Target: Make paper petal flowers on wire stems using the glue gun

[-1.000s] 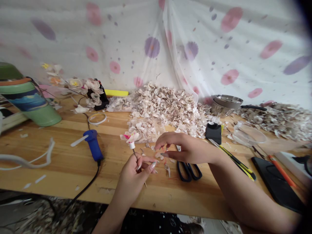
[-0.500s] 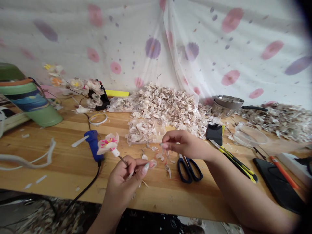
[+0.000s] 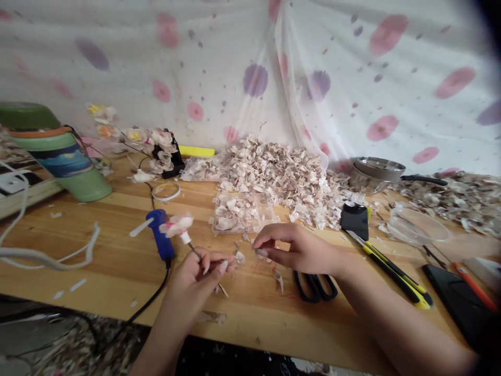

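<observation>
My left hand [image 3: 201, 277] is closed around the thin stem of a handmade flower [image 3: 178, 225], which has pale petals, some pink and a white base under the bloom. The flower tilts up and left, a little blurred. At the middle of the table, my right hand [image 3: 287, 248] hovers with its thumb and finger curled close together at the tips. Whatever lies between them is too small to make out. Below and around it are loose pale petals [image 3: 278, 280]. Dark-handled scissors [image 3: 316, 287] lie partly hidden under my right wrist.
Behind my hands stands a clear box [image 3: 237, 214] of petals, before a large petal heap [image 3: 282, 177]. A blue glue gun [image 3: 161, 237] with a cord lies left, near a green tumbler [image 3: 74, 167]. A yellow-black utility knife [image 3: 395, 274] and a black phone [image 3: 450, 303] lie right.
My right hand has come lower and leftward, closer to my left hand. The flower has turned, so its pink and yellow centre shows less. The whole view has shifted slightly.
</observation>
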Demonstrator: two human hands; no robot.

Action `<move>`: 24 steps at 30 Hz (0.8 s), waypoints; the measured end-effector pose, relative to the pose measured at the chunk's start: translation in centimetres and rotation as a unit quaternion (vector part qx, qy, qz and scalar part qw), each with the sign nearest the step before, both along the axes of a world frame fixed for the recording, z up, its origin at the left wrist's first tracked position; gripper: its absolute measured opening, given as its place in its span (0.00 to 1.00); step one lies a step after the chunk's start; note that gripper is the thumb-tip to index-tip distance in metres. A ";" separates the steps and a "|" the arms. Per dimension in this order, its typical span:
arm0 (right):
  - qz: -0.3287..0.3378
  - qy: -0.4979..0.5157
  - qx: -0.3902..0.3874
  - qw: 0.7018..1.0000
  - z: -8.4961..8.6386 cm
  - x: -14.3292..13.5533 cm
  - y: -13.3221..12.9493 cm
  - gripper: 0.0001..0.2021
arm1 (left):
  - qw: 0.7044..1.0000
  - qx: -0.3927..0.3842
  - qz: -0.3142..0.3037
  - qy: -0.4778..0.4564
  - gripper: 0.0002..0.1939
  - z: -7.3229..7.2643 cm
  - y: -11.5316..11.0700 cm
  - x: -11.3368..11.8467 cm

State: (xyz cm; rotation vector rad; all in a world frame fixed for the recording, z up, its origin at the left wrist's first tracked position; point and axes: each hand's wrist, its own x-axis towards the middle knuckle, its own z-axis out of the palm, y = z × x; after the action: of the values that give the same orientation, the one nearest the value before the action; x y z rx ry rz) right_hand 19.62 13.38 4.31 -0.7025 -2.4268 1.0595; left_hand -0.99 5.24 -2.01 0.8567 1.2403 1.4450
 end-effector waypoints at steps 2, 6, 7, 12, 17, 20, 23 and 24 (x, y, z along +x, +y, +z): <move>-0.002 -0.022 0.011 1.000 -0.2 0.0 0.2 0.09 | 0.998 -0.034 -0.038 0.042 0.16 -0.6 0.6 -0.5; 0.024 -0.073 0.030 0.997 -0.4 0.1 0.6 0.10 | 0.989 -0.074 -0.064 0.110 0.16 -1.4 1.4 -1.2; 0.029 -0.088 0.036 0.995 -0.4 0.1 0.7 0.10 | 0.989 -0.073 -0.057 0.117 0.17 -1.6 1.4 -1.3; -0.014 -0.121 0.056 0.991 -0.8 0.5 1.4 0.08 | 0.990 -0.060 -0.023 0.127 0.18 -2.2 1.2 -2.1; -0.035 -0.127 0.078 0.988 -1.5 0.5 1.8 0.08 | 0.996 -0.040 0.006 0.083 0.19 -2.7 0.6 -1.9; -0.031 -0.146 0.080 0.986 -1.6 0.5 1.8 0.09 | 0.998 -0.026 0.015 0.052 0.21 -3.0 0.2 -1.3; -0.034 -0.151 0.085 0.984 -1.3 0.4 1.6 0.09 | 1.000 -0.011 0.008 -0.011 0.26 -2.9 -0.2 -1.1; -0.034 -0.151 0.088 0.984 -1.2 0.3 1.5 0.08 | 1.000 -0.007 0.006 -0.028 0.27 -2.8 -0.3 -1.1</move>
State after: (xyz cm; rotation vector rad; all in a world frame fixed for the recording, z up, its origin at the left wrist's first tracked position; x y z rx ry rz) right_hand 19.93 14.93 3.10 -0.9356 -2.6858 0.7441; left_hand -2.08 4.91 -4.79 0.7946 1.2136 1.4578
